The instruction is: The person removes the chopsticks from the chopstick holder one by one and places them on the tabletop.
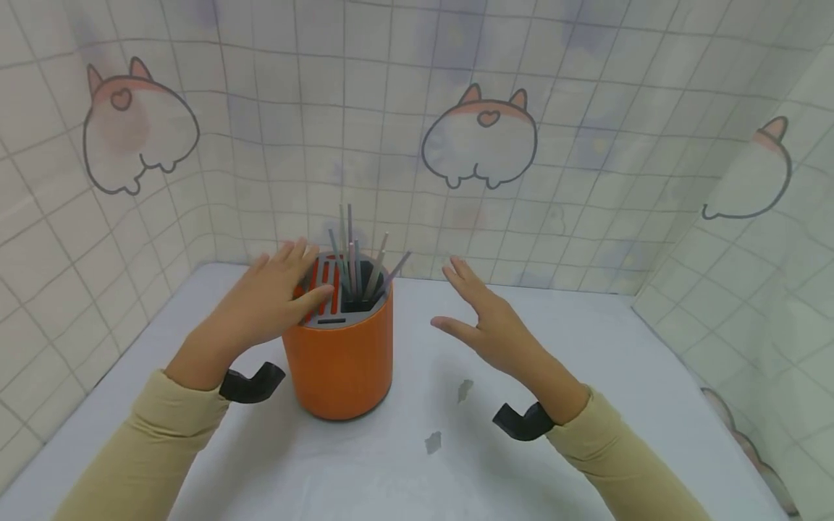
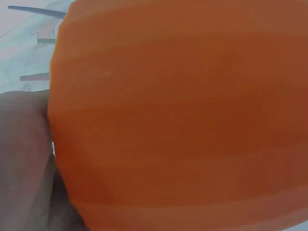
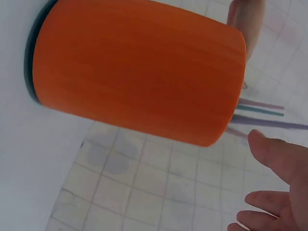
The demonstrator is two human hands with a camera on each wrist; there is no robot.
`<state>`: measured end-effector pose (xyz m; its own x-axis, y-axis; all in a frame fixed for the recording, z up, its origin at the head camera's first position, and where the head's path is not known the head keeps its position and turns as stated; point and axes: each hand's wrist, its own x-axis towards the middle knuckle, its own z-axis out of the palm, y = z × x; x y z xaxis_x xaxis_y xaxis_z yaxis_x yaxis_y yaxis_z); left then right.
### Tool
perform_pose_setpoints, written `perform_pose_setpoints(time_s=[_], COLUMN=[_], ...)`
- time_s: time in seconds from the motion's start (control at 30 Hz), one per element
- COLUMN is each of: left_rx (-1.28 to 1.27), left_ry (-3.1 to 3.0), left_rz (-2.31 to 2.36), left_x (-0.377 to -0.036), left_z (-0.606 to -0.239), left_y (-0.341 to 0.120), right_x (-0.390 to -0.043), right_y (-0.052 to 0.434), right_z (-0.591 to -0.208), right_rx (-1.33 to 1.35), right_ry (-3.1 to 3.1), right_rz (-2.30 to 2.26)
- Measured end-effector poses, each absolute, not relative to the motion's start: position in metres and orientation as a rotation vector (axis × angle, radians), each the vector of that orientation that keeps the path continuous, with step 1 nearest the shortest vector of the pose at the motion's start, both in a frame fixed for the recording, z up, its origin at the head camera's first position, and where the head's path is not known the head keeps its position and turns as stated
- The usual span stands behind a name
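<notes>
An orange round holder [image 1: 340, 369] stands upright on the white table, its grey slotted top [image 1: 331, 319] showing red and dark openings. Several thin pastel sticks [image 1: 355, 278] rise from a dark compartment in that top. My left hand [image 1: 270, 297] is at the holder's left upper edge, fingers extended and thumb reaching over the slots. In the left wrist view the holder's orange wall [image 2: 183, 115] fills most of the picture. Apart from the holder, to its right, my right hand [image 1: 489, 325] is raised with fingers spread and nothing in it.
The white table [image 1: 560, 347] has two small grey patches [image 1: 433, 443] right of the holder. Grid-patterned cloth with cartoon animal prints [image 1: 478, 145] hangs behind and along both sides. A black strap piece [image 1: 253, 383] sits at each wrist.
</notes>
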<state>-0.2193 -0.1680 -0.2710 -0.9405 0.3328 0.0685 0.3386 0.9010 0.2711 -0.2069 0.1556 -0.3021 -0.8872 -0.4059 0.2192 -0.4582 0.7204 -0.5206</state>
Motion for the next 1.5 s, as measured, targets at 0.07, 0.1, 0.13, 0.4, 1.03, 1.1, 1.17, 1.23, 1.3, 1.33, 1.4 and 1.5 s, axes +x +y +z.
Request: perform_pose_setpoints(time_s=[0.07,0.1,0.13,0.4,1.03,1.1,1.17,1.23,1.3,1.33,1.4,1.5], left_rx=[-0.559,-0.568,-0.578,-0.646,-0.671,-0.673,-0.678,-0.681,-0.685,-0.684,-0.681,-0.671], left_ry=[-3.041,-3.038,-3.036,-3.048,-3.014,-3.012,-3.009,-3.012,-3.013,-3.015,-3.016,-3.016], left_rz=[-0.441,-0.442,-0.441,-0.498,-0.517,-0.515,-0.513,-0.505,-0.495,-0.491,-0.488,-0.481], left_x=[-0.22,-0.22,-0.221,-0.223,-0.22,-0.22,-0.22,-0.22,-0.22,-0.22,-0.219,-0.218], left_z=[-0.272,-0.272,-0.272,-0.277,-0.281,-0.282,-0.282,-0.282,-0.282,-0.282,-0.282,-0.282], left_y=[-0.166,-0.166,-0.165,-0.161,-0.16,-0.159,-0.159,-0.159,-0.159,-0.159,-0.16,-0.16], right_x=[-0.208,-0.208,-0.208,-0.21,-0.221,-0.22,-0.218,-0.216,-0.212,-0.21,-0.206,-0.2], right_y=[0.146,0.141,0.137,0.113,0.082,0.084,0.087,0.09,0.093,0.094,0.097,0.103], right_z=[-0.3,-0.299,-0.298,-0.295,-0.289,-0.286,-0.282,-0.276,-0.269,-0.265,-0.257,-0.245], right_rx=[0.745,0.761,0.776,0.769,0.71,0.726,0.75,0.778,0.802,0.811,0.825,0.826], right_ry=[-2.798,-2.781,-2.763,-2.616,-2.127,-2.085,-2.034,-1.967,-1.889,-1.849,-1.768,-1.654], right_rz=[0.922,0.934,0.944,1.031,1.544,1.536,1.517,1.512,1.525,1.535,1.55,1.591])
